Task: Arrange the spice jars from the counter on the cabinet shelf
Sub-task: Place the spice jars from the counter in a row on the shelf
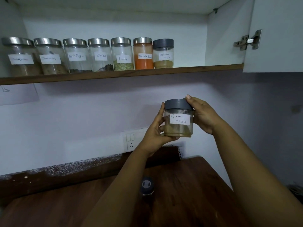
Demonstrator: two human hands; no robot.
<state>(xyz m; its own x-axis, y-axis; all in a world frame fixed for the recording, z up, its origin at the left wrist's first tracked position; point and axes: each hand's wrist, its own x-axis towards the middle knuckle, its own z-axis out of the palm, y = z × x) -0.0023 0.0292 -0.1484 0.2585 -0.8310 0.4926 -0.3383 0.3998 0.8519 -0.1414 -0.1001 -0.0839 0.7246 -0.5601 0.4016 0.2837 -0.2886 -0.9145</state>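
Note:
Both my hands hold a clear jar (178,118) with a grey lid and a label reading "Garam Masala", upright in mid-air below the shelf. My left hand (155,133) grips its left side and base. My right hand (202,114) grips its right side, thumb on the lid. On the cabinet shelf (114,74) stands a row of several labelled jars; the rightmost is the grey-lidded coriander powder jar (163,54), next to the red chilli powder jar (143,54). One dark-lidded jar (147,185) stands on the wooden counter (188,185) between my forearms.
Bare shelf runs to the right of the coriander jar as far as the cabinet side wall (224,38). The cabinet door (275,35) hangs open at the right with its hinge (248,40) showing. A wall socket (131,141) sits behind my left wrist.

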